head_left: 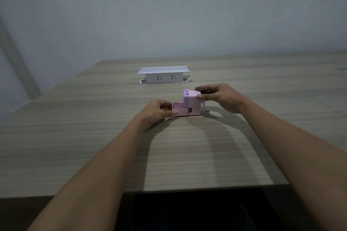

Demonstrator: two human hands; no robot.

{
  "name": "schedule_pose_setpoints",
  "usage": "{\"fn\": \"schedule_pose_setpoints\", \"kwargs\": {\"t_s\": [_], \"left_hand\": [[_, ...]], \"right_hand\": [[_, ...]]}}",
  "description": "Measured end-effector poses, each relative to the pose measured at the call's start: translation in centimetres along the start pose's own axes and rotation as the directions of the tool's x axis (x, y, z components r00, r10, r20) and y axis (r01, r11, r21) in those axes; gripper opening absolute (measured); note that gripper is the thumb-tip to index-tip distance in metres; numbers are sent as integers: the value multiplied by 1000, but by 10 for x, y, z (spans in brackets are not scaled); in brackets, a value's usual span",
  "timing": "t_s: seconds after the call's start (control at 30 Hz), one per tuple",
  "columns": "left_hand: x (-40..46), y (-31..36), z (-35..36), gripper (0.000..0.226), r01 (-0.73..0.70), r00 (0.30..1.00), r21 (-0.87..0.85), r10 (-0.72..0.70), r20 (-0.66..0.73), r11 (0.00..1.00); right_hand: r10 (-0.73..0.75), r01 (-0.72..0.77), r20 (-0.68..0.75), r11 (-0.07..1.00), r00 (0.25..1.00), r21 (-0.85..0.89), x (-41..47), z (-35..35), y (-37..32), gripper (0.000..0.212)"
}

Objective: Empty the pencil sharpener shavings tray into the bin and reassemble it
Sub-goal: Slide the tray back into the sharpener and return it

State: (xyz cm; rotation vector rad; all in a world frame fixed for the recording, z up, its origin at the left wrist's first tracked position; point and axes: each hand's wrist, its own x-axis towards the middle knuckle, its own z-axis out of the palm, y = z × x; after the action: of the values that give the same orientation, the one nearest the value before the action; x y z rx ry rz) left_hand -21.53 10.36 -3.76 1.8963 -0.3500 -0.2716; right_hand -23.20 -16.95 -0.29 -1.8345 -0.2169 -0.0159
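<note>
Left hand has thumb and fingers clamped on the shavings tray, a pink open-topped drawer sticking halfway out of the sharpener's left side, down on the wooden table. It looks like thin, light, stiff plastic: best pinched by its side walls near the outer end, and gently. Moving right, the pink pencil sharpener stands upright, and the right hand grips its top, fingers closed around the body to steady it. Smooth casing, likely a bit slippery. No brand or writing readable anywhere; the white socket box behind shows only outlets.
</note>
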Motion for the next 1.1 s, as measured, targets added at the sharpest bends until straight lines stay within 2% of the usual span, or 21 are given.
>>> {"fn": "schedule_pose_setpoints", "kwargs": {"t_s": [0.33,0.5,0.87,1.1], "left_hand": [[6,-1,15,44,-42,999,-55,43,19,998],[16,4,30,52,-41,999,13,40,34,999],[13,9,28,59,-28,998,-3,28,53,1000],[12,12,35,47,-102,995,-40,103,18,994]], "right_hand": [[4,-5,26,1000,1000,15,6,0,2,48],[-2,1,21,1000,1000,28,8,2,6,49],[-40,42,-27,997,999,60,-7,8,13,55],[-64,64,-2,996,998,55,-8,11,22,51]]}}
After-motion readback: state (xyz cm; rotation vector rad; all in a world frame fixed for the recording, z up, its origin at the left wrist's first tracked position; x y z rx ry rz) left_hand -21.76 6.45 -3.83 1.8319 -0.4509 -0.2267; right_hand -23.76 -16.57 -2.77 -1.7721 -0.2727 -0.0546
